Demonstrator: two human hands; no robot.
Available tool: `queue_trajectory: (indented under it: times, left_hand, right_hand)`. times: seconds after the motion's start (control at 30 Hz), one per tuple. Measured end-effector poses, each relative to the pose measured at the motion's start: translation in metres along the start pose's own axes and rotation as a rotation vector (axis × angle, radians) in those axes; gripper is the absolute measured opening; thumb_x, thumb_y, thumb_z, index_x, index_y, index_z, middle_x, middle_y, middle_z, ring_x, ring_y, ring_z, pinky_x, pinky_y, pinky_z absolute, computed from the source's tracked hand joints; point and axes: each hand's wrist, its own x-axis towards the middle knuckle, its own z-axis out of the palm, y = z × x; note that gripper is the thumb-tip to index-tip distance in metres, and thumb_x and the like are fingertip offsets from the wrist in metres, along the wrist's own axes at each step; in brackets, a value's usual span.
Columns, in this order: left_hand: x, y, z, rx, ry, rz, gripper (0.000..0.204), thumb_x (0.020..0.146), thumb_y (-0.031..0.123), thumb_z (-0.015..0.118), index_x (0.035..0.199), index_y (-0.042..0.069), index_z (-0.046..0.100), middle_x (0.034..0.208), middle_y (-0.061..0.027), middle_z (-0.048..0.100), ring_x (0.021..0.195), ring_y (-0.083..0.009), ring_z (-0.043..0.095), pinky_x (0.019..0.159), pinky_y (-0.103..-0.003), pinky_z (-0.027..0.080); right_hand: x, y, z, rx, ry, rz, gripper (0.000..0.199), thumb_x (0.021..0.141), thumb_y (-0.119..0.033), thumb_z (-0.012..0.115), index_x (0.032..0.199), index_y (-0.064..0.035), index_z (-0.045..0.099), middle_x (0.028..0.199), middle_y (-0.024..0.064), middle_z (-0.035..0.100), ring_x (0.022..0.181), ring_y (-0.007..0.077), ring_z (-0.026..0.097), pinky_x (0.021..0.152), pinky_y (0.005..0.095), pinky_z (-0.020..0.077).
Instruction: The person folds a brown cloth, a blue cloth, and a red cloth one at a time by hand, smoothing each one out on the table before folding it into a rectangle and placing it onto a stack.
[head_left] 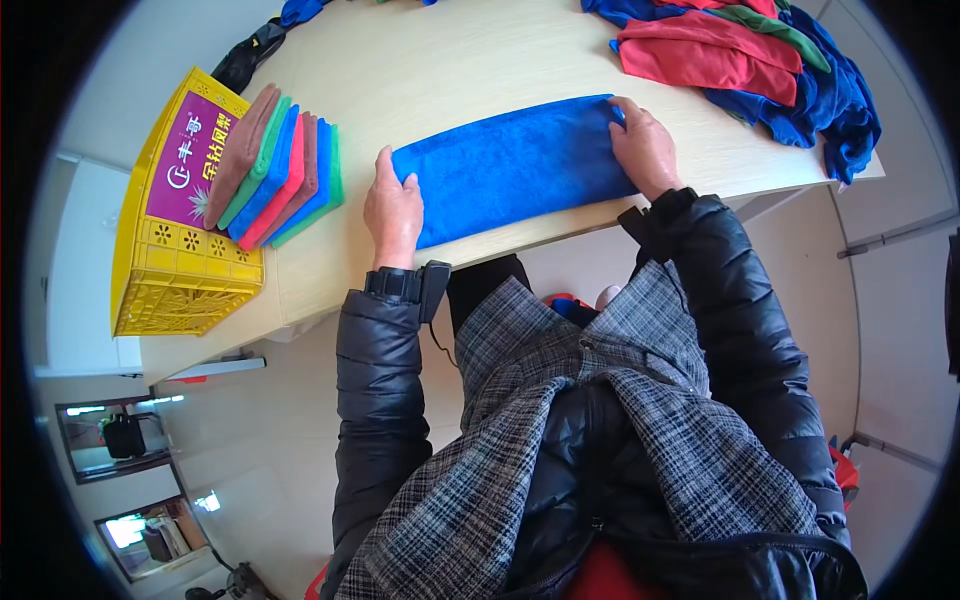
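Observation:
A blue towel [515, 165], folded into a long strip, lies across the table in front of me. At its left end is my left hand [393, 212], thumb on the cloth and fingers along the edge. My right hand [645, 148] grips the opposite end near the far corner, its fingers curled at the border. Both hands are closed on the fabric, with some fingertips hidden. Left of the towel stands a stack of folded towels [285, 175] in brown, green, blue and red, leaning against the yellow crate.
A yellow plastic crate [190, 310] with a purple label sits at the table's left end. Crumpled red, blue and green cloths [720, 60] are heaped at the far right, some hanging over the edge. A black object [248, 57] lies behind the crate. The table's front edge [540, 240] runs close to me.

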Motion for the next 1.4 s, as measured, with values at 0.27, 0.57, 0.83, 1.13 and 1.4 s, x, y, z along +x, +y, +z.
queue_trajectory:
  times: [0.27, 0.57, 0.83, 1.13, 1.4]
  left_hand:
    - [0.0, 0.001, 0.001, -0.062, -0.034, 0.026, 0.053, 0.093, 0.004, 0.058, 0.143, 0.016, 0.045, 0.111, -0.0207, 0.067, 0.098, -0.0393, 0.066, 0.084, -0.048, 0.052]
    - [-0.003, -0.006, 0.0, 0.006, 0.021, 0.116, 0.056, 0.092, 0.008, 0.062, 0.144, 0.008, 0.041, 0.112, -0.0208, 0.065, 0.102, -0.0389, 0.063, 0.086, -0.048, 0.05]
    - [-0.028, 0.051, -0.018, -0.005, -0.03, 0.485, 0.037, 0.09, 0.013, 0.065, 0.124, 0.001, 0.059, 0.127, -0.0171, 0.058, 0.121, -0.0362, 0.053, 0.104, -0.046, 0.041]
    - [-0.038, 0.031, 0.016, 0.271, -0.379, 0.371, 0.059, 0.099, 0.041, 0.048, 0.152, 0.017, 0.038, 0.16, -0.0116, 0.029, 0.148, -0.0339, 0.023, 0.118, -0.058, 0.015]
    - [-0.028, 0.011, 0.002, 0.228, -0.361, 0.222, 0.062, 0.101, 0.05, 0.041, 0.154, 0.018, 0.035, 0.162, -0.0131, 0.024, 0.15, -0.034, 0.019, 0.117, -0.063, 0.016]
  right_hand:
    - [-0.01, 0.004, 0.004, 0.018, 0.18, -0.056, 0.029, 0.093, -0.011, 0.051, 0.119, -0.0149, 0.063, 0.102, 0.0177, 0.066, 0.088, 0.0383, 0.067, 0.078, 0.0476, 0.0538]
    - [-0.011, -0.004, -0.002, -0.161, 0.084, -0.075, 0.024, 0.091, -0.007, 0.051, 0.112, -0.0084, 0.061, 0.102, 0.018, 0.063, 0.086, 0.0388, 0.067, 0.076, 0.048, 0.0543]
    - [-0.025, -0.063, -0.001, 0.068, 0.201, -0.542, 0.019, 0.086, -0.015, 0.057, 0.1, -0.0018, 0.059, 0.096, 0.0154, 0.06, 0.097, 0.034, 0.059, 0.086, 0.0448, 0.0488]
    - [-0.044, -0.068, 0.042, -0.182, -0.043, -0.529, 0.057, 0.097, -0.044, 0.049, 0.139, -0.0053, 0.051, 0.145, 0.0151, 0.049, 0.138, 0.0364, 0.039, 0.115, 0.0514, 0.0269]
    - [-0.009, 0.018, -0.002, -0.278, -0.075, -0.283, 0.058, 0.1, -0.044, 0.045, 0.145, -0.0078, 0.045, 0.154, 0.0128, 0.04, 0.143, 0.0353, 0.033, 0.116, 0.0522, 0.0272]
